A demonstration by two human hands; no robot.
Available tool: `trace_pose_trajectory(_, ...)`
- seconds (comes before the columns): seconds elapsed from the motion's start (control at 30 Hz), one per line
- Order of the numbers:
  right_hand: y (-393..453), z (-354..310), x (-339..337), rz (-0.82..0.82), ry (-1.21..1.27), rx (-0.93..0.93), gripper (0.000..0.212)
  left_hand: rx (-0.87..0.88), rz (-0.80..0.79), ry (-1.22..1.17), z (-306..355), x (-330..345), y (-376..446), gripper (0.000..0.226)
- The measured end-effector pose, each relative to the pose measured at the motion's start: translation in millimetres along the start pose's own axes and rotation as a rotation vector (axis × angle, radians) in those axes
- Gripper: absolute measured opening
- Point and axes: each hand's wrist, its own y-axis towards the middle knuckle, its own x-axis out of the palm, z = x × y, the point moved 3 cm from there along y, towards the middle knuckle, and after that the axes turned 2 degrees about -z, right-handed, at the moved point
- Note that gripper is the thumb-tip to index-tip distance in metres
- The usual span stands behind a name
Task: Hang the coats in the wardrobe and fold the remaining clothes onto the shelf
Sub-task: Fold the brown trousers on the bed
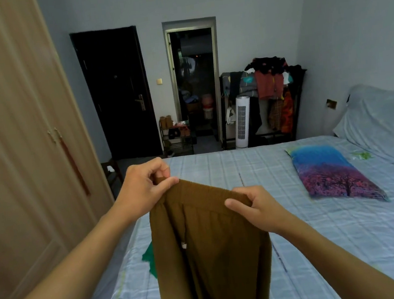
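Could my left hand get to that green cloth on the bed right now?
Probably not yet: the left hand pinches the brown trousers by the waistband, and they hang over most of the green cloth.

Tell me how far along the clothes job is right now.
Nothing visibly done: no folded clothes or shelf are in view, and the wardrobe doors are closed. In hand: the left hand and right hand hold the brown trousers up by the waistband over the bed, unfolded. Left: folding and shelving them, plus a green garment lying partly hidden behind them.
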Motion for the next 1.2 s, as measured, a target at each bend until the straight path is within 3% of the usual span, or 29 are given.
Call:
trace_pose_trajectory(0.2, 7.9, -10.9, -32.5, 0.095, -0.053, -0.072, 0.033, -0.049, -0.232, -0.069, -8.7, -8.7, -14.9, 0.019)
trace_pose_trajectory(0.37, 16.9, -19.2, -61.6, 0.246, 0.005, -0.093, 0.023, -0.11, -0.637, -0.157, -17.4, -2.8, -26.6, 0.043)
trace_pose_trajectory(0.5, 20.3, -20.1, -66.6, 0.233, -0.012, -0.11, 0.019, -0.107, -0.854, -0.113, -19.3, 4.5, -36.0, 0.007)
trace_pose_trajectory(0.7, 17.3, -9.9, -79.2, 0.303, -0.08, -0.1, 0.015, -0.151, -1.0, 0.089, -19.1, 27.0, -50.9, 0.026)
trace_pose_trajectory(0.8, 12.8, -2.6, -85.9, 0.354, -0.077, -0.077, 0.015, -0.111, -0.975, 0.136, -12.7, 41.8, -57.7, 0.024)
trace_pose_trajectory(0.97, 2.4, 13.0, -91.0, 0.288, -0.135, -0.013, 0.014, -0.145, -0.776, 0.229, -24.4, 41.7, -50.3, 0.027)
trace_pose_trajectory(1.1, -6.2, 26.4, -89.5, 0.158, -0.253, 0.057, 0.013, -0.139, -0.488, 0.317, -44.3, 30.2, -44.4, 0.033)
trace_pose_trajectory(1.2, -10.5, 30.6, -79.5, 0.032, -0.352, 0.04, 0.015, -0.153, -0.434, 0.311, -57.3, 23.3, -41.9, 0.03)
